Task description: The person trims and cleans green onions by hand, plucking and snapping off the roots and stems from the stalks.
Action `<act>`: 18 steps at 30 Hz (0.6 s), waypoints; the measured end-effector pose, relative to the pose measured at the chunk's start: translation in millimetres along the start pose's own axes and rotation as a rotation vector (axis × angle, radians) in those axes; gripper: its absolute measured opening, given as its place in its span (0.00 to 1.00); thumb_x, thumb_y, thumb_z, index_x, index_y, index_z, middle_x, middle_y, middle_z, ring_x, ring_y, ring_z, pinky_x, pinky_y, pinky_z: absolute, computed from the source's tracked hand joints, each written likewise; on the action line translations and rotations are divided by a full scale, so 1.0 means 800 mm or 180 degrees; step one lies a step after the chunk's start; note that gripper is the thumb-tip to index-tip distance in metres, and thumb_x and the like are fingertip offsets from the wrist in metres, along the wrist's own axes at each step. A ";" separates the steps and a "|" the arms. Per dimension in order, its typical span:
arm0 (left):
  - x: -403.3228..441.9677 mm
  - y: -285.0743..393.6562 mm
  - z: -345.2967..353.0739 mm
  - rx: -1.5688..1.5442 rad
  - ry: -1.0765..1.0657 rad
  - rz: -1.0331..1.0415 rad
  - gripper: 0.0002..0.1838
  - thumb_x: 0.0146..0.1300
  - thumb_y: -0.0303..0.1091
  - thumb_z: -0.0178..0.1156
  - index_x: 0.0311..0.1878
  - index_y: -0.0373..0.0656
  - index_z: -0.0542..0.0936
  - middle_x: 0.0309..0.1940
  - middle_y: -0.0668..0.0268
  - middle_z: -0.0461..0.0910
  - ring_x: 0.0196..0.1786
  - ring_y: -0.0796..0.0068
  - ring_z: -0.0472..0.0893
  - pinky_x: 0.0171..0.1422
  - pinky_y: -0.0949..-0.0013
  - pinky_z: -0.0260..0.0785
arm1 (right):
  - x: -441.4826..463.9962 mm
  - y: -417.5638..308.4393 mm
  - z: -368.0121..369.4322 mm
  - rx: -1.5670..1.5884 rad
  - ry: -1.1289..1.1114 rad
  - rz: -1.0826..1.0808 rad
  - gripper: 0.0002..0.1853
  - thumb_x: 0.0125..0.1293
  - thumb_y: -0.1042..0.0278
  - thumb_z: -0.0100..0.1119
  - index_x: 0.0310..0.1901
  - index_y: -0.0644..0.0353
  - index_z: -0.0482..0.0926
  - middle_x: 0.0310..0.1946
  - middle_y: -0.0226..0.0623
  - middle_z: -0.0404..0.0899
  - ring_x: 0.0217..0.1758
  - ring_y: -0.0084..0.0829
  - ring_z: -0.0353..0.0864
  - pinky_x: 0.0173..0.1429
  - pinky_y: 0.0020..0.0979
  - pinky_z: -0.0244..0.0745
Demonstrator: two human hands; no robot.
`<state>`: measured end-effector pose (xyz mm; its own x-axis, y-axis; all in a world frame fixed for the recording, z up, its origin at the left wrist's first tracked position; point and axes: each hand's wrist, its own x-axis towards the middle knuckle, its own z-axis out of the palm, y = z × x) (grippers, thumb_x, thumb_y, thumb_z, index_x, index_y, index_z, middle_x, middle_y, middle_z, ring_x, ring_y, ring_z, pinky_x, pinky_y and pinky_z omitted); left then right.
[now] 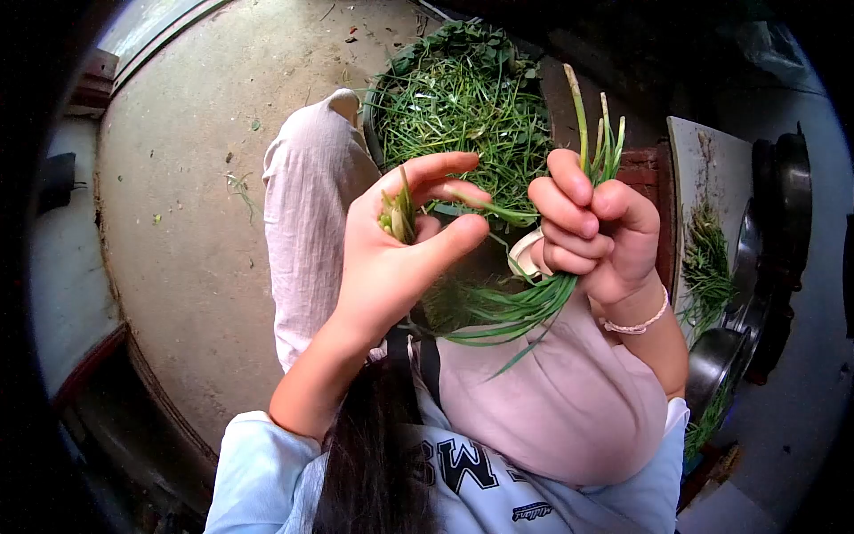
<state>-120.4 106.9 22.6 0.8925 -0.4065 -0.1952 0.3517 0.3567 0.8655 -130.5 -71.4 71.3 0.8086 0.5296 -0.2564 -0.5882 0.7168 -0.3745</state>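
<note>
My right hand (592,227) is closed around a small bunch of garlic chives (543,303). Their pale, cut-looking stem ends point up above the fist, while the long green leaves hang down and to the left. My left hand (405,240) keeps another cluster of chive stems (398,216) against its palm, with thumb and index finger held apart. Between the two hands runs a single green stalk (494,210), its tip near my left fingers. Just beyond them stands a wide tub heaped with green clippings (463,107).
Chives lie on a pale board (712,160) at the right, beside several dark metal pans (719,360). Scraps of green (240,189) dot the concrete floor (187,240) at left. My knees are bent close beneath my hands.
</note>
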 end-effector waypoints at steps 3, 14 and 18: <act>0.000 0.000 0.009 -0.0497 0.0026 -0.0090 0.15 0.49 0.26 0.59 0.42 0.34 0.72 0.31 0.68 0.76 0.20 0.96 0.63 0.24 0.90 0.56 | 0.000 0.003 -0.001 0.0056 -0.0010 0.0047 0.05 0.52 0.72 0.42 0.30 0.63 0.63 0.19 0.30 0.60 0.10 0.11 0.49 0.13 0.14 0.46; -0.001 0.000 0.008 -0.0733 0.0373 -0.0141 0.08 0.53 0.31 0.57 0.32 0.37 0.76 0.21 0.67 0.76 0.18 0.90 0.66 0.21 0.86 0.55 | -0.001 -0.008 -0.009 -0.0601 0.0726 -0.0301 0.11 0.57 0.67 0.39 0.38 0.62 0.69 0.35 0.39 0.73 0.10 0.13 0.53 0.13 0.14 0.49; 0.000 -0.005 0.007 -0.0830 0.0515 -0.0004 0.08 0.53 0.32 0.57 0.31 0.37 0.76 0.20 0.66 0.75 0.17 0.89 0.66 0.21 0.86 0.55 | -0.005 -0.013 -0.001 -0.1492 0.1244 -0.0266 0.14 0.60 0.64 0.38 0.40 0.63 0.69 0.35 0.40 0.74 0.21 0.20 0.70 0.22 0.16 0.63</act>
<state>-123.1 100.4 21.9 0.9181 -0.2752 -0.2852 0.3946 0.5686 0.7218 -127.4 -81.4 75.4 0.8494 0.2110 -0.4837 -0.5253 0.4260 -0.7366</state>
